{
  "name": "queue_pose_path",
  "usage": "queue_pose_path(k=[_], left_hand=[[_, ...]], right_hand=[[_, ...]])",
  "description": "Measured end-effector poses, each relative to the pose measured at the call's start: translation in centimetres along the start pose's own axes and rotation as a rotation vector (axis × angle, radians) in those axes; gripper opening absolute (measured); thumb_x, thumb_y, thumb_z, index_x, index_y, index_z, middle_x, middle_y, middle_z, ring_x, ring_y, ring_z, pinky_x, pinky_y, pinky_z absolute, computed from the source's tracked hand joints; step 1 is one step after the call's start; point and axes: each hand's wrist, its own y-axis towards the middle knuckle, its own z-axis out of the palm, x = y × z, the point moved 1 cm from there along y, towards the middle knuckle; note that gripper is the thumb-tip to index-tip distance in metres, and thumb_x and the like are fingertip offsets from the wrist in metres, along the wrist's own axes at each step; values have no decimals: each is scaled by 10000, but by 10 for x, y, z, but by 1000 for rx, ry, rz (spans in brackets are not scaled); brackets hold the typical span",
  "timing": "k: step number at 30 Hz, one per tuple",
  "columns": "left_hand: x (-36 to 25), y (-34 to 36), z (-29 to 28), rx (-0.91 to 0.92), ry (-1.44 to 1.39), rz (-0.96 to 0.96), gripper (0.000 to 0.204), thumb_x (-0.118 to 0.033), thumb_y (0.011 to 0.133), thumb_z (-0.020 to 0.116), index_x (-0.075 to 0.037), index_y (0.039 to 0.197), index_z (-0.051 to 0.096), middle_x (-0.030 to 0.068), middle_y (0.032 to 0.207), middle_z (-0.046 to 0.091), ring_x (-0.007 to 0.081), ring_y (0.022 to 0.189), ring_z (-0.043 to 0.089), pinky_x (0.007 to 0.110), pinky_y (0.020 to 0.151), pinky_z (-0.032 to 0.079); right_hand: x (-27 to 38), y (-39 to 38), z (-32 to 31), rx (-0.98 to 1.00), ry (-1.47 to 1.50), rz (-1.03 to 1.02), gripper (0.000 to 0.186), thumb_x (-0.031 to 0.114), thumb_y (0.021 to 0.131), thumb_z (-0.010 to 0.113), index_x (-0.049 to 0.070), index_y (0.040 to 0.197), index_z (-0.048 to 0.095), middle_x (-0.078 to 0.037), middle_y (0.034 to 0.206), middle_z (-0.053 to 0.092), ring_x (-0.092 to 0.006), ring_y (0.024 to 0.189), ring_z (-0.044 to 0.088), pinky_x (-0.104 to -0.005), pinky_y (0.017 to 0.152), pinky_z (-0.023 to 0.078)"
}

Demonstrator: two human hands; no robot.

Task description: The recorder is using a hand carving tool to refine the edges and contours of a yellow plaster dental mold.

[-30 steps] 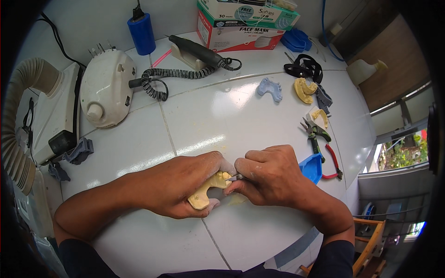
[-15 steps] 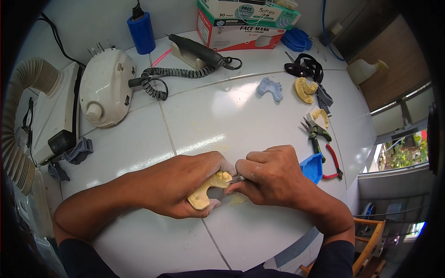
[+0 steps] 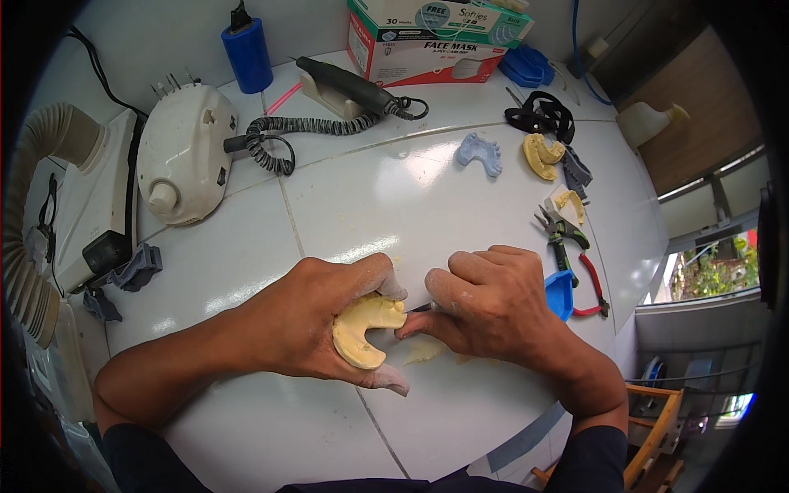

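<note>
My left hand [image 3: 304, 320] grips a pale yellow, horseshoe-shaped dental cast [image 3: 357, 337], thumb and fingers round its outer side and the opening facing right. My right hand [image 3: 481, 304] is closed on a thin knife-like tool [image 3: 419, 307], mostly hidden by the fingers, its point near the cast's right end. Pale shavings [image 3: 423, 351] lie on the white tiled worktop [image 3: 394, 214] below. Just beyond my right hand are a blue tray [image 3: 559, 296], green-handled pliers [image 3: 559, 238] and red-handled pliers [image 3: 592, 283]. Both fingertips and thumbs are dusted white.
Left: a white control box [image 3: 185, 156], ribbed hose [image 3: 29, 214] and grey pieces [image 3: 136, 267]. Back: a handpiece [image 3: 345, 82], blue cylinder [image 3: 245, 53] and mask boxes [image 3: 427, 62]. Right: a pale blue mould [image 3: 481, 156], yellow casts [image 3: 538, 160], black straps [image 3: 538, 115] and the worktop's curved edge.
My left hand has opened wider round the cast and turned it, showing more of its flat face. My right hand has shifted slightly up and right, uncovering more shavings.
</note>
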Motion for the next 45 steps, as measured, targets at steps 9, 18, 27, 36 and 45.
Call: queue_pose_path(k=[9,18,27,36,45], left_hand=[[0,1,1,-16,2,4,742,-435,678,1056,-46,1133,618,69,836,661,206,698,674,318,644,528],[-1,1,1,-11,-17,-12,729,-448,693,1047,-48,1123,616,71,834,661,212,707,679,319,651,536],[0,2,2,-14,50,2,742,-474,700,1035,-37,1131,619,94,865,672,248,735,701,346,678,560],[-2,2,1,16,69,-23,745,-496,697,1030,-31,1113,623,97,887,668,262,747,711,352,685,570],[-2,2,2,15,80,-23,721,-490,701,1028,-32,1088,628,94,892,663,257,774,714,353,696,570]], right_hand=[[2,-2,3,16,-20,-6,505,602,884,804,149,760,618,-1,640,516,-193,497,569,-353,505,384],[3,-2,5,7,-29,-8,491,583,899,798,149,761,614,-8,646,517,-199,501,566,-355,503,385],[4,-2,2,72,-10,4,495,572,919,787,143,740,616,-13,619,533,-208,484,578,-358,498,401],[6,-2,0,147,17,34,509,566,961,758,136,721,630,-17,585,547,-212,453,583,-370,470,398],[9,-1,-4,221,36,74,495,561,978,742,128,748,671,-31,584,583,-223,469,623,-381,448,410]])
